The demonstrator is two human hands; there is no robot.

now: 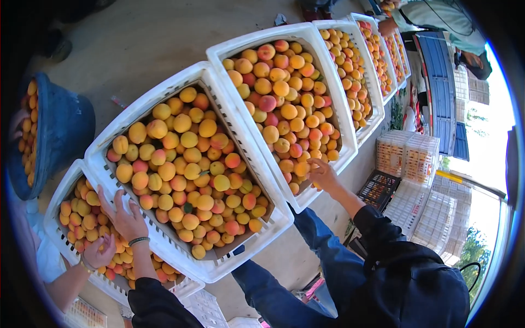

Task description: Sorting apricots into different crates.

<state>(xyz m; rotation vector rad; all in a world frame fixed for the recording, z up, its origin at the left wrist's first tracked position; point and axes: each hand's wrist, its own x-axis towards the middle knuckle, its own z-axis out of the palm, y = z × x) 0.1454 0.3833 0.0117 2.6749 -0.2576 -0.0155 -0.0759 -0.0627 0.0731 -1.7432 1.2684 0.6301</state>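
Note:
My left hand (pixel 124 218), with a dark bracelet at the wrist, lies with spread fingers over the near rim of a white plastic crate (pixel 246 135) full of apricots (pixel 190 153). Below that hand a lower crate (pixel 57 209) holds more apricots (pixel 88 219). At the corner of another full crate (pixel 340 164), my right hand (pixel 323 175) reaches in from a black sleeve. Its fingertips are at an apricot (pixel 301 169); whether they grip it is hard to see. A few green leaves (pixel 188 207) lie among the fruit.
Another person's hand (pixel 100 251) is close to my left hand, over the lower crate. A blue bucket (pixel 67 115) of apricots stands at the left. More full crates (pixel 375 119) run toward a worker (pixel 430 18). Stacked crates (pixel 437 213) and a blue truck bed (pixel 441 90) are at the right.

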